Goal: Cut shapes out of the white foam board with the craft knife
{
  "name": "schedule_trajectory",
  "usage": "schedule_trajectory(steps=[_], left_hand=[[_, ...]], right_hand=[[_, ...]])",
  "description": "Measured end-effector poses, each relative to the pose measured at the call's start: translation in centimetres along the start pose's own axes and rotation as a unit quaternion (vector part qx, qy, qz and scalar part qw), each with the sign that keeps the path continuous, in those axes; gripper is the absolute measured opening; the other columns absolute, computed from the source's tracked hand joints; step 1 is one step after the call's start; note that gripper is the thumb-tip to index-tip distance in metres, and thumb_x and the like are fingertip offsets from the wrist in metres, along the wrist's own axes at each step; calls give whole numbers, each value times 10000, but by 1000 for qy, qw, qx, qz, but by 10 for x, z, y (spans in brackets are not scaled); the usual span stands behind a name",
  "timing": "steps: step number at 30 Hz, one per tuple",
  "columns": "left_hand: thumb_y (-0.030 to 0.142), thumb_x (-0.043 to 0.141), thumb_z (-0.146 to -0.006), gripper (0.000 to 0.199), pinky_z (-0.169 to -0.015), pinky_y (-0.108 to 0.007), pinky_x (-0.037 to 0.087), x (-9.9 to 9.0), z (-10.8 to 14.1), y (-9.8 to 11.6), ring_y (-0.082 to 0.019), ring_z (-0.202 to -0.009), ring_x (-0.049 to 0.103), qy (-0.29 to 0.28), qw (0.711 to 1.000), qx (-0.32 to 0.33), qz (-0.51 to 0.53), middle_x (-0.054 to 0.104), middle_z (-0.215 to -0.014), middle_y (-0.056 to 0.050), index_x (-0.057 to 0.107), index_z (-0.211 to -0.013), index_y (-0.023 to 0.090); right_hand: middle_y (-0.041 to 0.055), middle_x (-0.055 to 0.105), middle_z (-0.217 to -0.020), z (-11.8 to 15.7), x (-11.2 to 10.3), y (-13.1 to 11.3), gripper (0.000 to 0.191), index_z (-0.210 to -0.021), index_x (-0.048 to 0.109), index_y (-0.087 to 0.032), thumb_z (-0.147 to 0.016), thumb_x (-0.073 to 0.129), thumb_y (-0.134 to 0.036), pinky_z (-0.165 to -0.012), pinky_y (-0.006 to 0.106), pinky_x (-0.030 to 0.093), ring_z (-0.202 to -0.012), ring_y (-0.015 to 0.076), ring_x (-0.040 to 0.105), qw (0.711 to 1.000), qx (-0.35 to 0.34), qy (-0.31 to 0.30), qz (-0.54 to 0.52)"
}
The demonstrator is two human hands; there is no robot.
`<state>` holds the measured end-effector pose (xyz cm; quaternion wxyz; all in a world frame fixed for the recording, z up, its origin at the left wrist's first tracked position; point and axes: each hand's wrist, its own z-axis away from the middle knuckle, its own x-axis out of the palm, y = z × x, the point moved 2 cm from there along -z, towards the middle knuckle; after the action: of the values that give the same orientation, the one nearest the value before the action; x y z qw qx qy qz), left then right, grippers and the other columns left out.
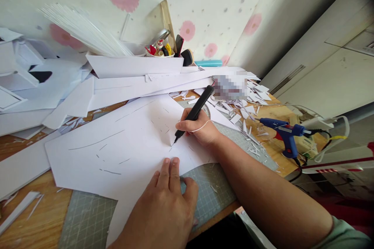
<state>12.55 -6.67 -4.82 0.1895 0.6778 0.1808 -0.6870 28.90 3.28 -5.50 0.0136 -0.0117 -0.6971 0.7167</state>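
Note:
A large white sheet (87, 163) with short dark lines and slits across it lies over a green-grey cutting mat (87, 218). In a pen-like grip, my right hand (201, 126) is closed around a black craft knife (198, 105), a rubber band or cord around the wrist. Its narrow tip touches the sheet beside a short dark line. My left hand (169, 198) rests at the sheet's near edge, index and middle fingers stretched flat on it and thumb spread aside; nothing is held there.
A blue glue gun (282, 132) with its cable lies at the right. White offcuts (254, 97) are strewn behind my right hand. Long white strips (131, 85), a basket of small tools (160, 52) and clear rods (87, 31) line the wall; white constructions (17, 62) stand left.

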Motion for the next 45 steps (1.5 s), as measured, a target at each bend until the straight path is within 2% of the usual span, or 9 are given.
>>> schedule_trajectory(steps=[4, 8, 12, 19, 23, 28, 36, 41, 45], left_hand=[[292, 631, -792, 359, -901, -576, 504, -1, -1, -1, -522, -1196, 491, -19, 1000, 9, -3, 487, -1287, -405, 659, -1074, 72], [393, 635, -815, 423, -944, -576, 477, -1, -1, -1, -512, -1235, 457, -40, 999, 1, 13, 485, -1308, -387, 654, -1105, 85], [393, 647, -808, 423, -951, -572, 471, -1, -2, 0, -508, -1235, 458, -43, 999, -2, 9, 473, -1320, -386, 659, -1102, 89], [419, 648, -816, 435, -967, -574, 455, 0, -3, -2, -500, -1260, 431, -54, 998, -2, 12, 467, -1333, -377, 658, -1111, 100], [384, 669, -798, 440, -949, -590, 459, 0, -2, 0, -517, -1250, 423, -61, 998, 1, 8, 458, -1326, -391, 655, -1133, 98], [466, 700, -765, 544, -937, -608, 456, -4, -4, 0, -536, -1238, 415, -80, 997, -9, 21, 443, -1325, -406, 656, -1166, 99], [604, 685, -719, 727, -991, -610, 386, -6, -8, -1, -534, -1280, 321, -127, 991, -18, 37, 415, -1342, -408, 630, -1228, 87], [530, 729, -703, 719, -966, -607, 402, -9, -9, 0, -535, -1268, 327, -161, 987, -16, 12, 383, -1362, -406, 607, -1264, 97], [572, 704, -711, 744, -969, -602, 396, -10, -10, 1, -524, -1279, 315, -165, 986, -21, 13, 373, -1375, -394, 595, -1282, 107]], right_hand=[[-71, 495, -443, 0, -1, 1, 244, -538, 536, -184, -579, 764, -262, -368, 194, 357, -394, 66, 403, 1000, 2, 6, -12], [-65, 497, -448, 0, 0, 1, 246, -535, 539, -182, -571, 770, -257, -369, 196, 354, -401, 69, 409, 1000, 2, 1, -3], [-66, 500, -449, 1, 0, 0, 247, -539, 540, -181, -576, 769, -265, -370, 194, 343, -399, 66, 401, 1000, -2, 1, -7], [-54, 536, -463, 1, -1, -2, 239, -561, 559, -177, -585, 775, -276, -395, 205, 348, -426, 80, 451, 999, -4, -9, 38], [-44, 556, -473, 0, -2, -2, 235, -569, 565, -178, -584, 778, -276, -393, 208, 363, -430, 90, 480, 999, -5, -23, 34], [-23, 593, -497, -2, -3, -2, 227, -553, 558, -181, -578, 771, -257, -385, 210, 403, -422, 96, 503, 999, 12, -32, 5], [-32, 576, -480, -5, -8, -1, 207, -542, 553, -185, -554, 750, -246, -360, 200, 390, -418, 100, 505, 999, 20, 30, 21], [-33, 558, -454, -6, -8, -2, 226, -506, 527, -182, -512, 747, -233, -347, 199, 375, -402, 106, 515, 997, 36, 60, -8], [-43, 537, -431, -6, -7, -2, 235, -492, 502, -183, -499, 736, -205, -338, 201, 372, -379, 102, 503, 996, 38, 78, -31]])
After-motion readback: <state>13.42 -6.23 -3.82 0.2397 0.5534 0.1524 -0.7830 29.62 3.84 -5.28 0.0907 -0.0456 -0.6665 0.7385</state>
